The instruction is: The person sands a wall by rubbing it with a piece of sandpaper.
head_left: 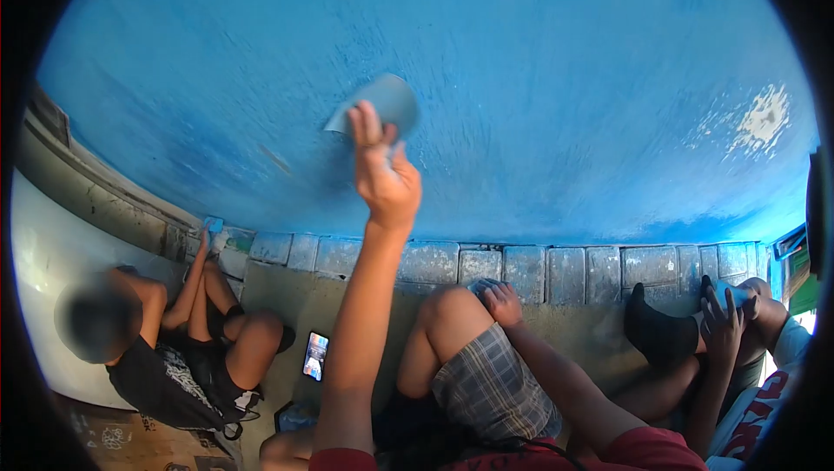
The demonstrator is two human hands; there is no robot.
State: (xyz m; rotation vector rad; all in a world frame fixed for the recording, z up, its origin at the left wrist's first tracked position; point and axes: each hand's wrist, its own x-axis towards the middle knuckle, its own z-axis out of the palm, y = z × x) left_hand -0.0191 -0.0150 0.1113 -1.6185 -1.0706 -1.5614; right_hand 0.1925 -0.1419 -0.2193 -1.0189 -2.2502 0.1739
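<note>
My left hand (pixel 385 177) is raised against a blue painted wall (pixel 556 80). Between its fingers and the wall is a bent, grey-blue sheet of sandpaper (pixel 393 106), with one edge curling away at the left. Hand and sheet are slightly blurred. Scuffed streaks mark the paint around them. Lower down, my right hand (pixel 502 302) rests by my bent knee, its fingers stretched forward near the foot of the wall. Whether anything lies under those fingers is hard to see.
At the left sits a person in black (pixel 174 384), one hand holding a light-blue piece low at the wall. Another person's hand (pixel 723 323) is at the right. A lit phone (pixel 316 355) lies on the floor. Grey blocks (pixel 426 261) line the wall's base; a pale patch (pixel 764 119) shows bare.
</note>
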